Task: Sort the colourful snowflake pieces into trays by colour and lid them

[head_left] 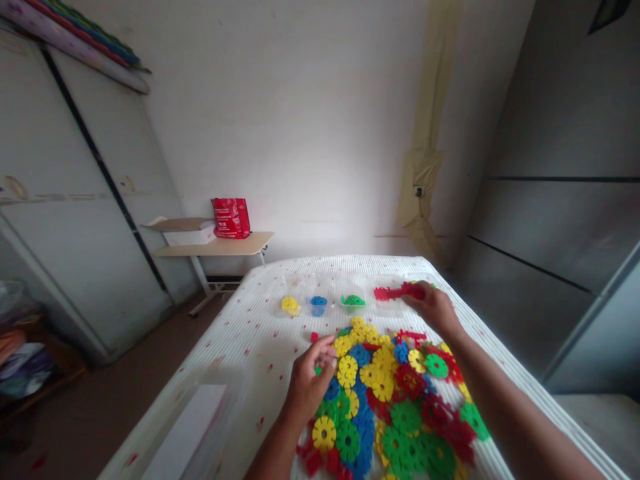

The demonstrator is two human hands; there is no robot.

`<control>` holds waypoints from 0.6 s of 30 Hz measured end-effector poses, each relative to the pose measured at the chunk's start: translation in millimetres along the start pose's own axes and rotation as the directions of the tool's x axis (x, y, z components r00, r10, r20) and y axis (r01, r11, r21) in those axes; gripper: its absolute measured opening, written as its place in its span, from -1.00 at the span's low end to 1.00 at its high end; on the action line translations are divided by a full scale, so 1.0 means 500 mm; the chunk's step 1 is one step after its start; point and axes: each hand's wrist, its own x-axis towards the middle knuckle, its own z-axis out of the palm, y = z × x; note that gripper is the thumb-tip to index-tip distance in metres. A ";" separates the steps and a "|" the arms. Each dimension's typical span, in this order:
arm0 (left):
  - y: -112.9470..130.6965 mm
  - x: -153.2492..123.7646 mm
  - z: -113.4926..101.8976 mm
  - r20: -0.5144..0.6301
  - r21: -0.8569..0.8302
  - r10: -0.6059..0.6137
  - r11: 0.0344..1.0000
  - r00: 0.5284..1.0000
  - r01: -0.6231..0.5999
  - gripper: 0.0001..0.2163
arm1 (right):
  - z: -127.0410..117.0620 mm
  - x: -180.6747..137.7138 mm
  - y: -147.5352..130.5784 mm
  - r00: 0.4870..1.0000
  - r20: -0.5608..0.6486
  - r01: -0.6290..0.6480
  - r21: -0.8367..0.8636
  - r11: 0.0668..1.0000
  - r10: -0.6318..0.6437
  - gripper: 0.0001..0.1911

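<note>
A heap of flat plastic gear pieces [395, 400] in yellow, blue, green and red lies on the white dotted bedspread [250, 333]. My left hand [313, 377] hovers over the heap's left edge, fingers pinched on a small green piece. My right hand [433, 303] reaches to the far right and grips a red piece [400, 292] over a clear container holding red pieces. Three other clear containers stand in a row: yellow pieces [291, 305], blue pieces [318, 303], green pieces [353, 302].
A small red piece [314, 337] lies loose near the heap. A white box [187, 430] rests at the bed's near left. Beyond the bed stands a small wooden table [220, 248] with a red bag [231, 217] and an open carton [185, 230]. Wardrobes line both sides.
</note>
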 end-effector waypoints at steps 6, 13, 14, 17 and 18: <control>-0.010 0.004 -0.002 -0.015 -0.007 -0.029 1.000 0.999 0.029 -0.64 | 0.029 0.051 0.012 0.993 0.082 -0.067 -0.187 0.980 0.084 -0.68; -0.016 0.006 -0.004 -0.036 0.008 -0.021 1.000 0.999 0.021 -0.66 | 0.010 0.015 0.028 0.999 0.020 0.045 -0.377 0.925 -0.040 -0.76; -0.018 0.006 -0.005 -0.049 0.015 -0.019 1.000 0.999 0.020 -0.67 | 0.005 0.006 0.035 0.998 0.008 0.059 -0.371 0.927 -0.060 -0.74; -0.022 0.007 -0.006 -0.099 0.029 -0.025 0.999 0.995 0.028 -0.69 | -0.007 -0.021 0.065 0.995 -0.030 0.083 -0.347 0.934 -0.099 -0.71; -0.024 0.007 -0.006 -0.119 0.034 -0.027 0.999 0.993 0.031 -0.70 | -0.010 -0.029 0.076 0.994 -0.036 0.081 -0.341 0.937 -0.099 -0.71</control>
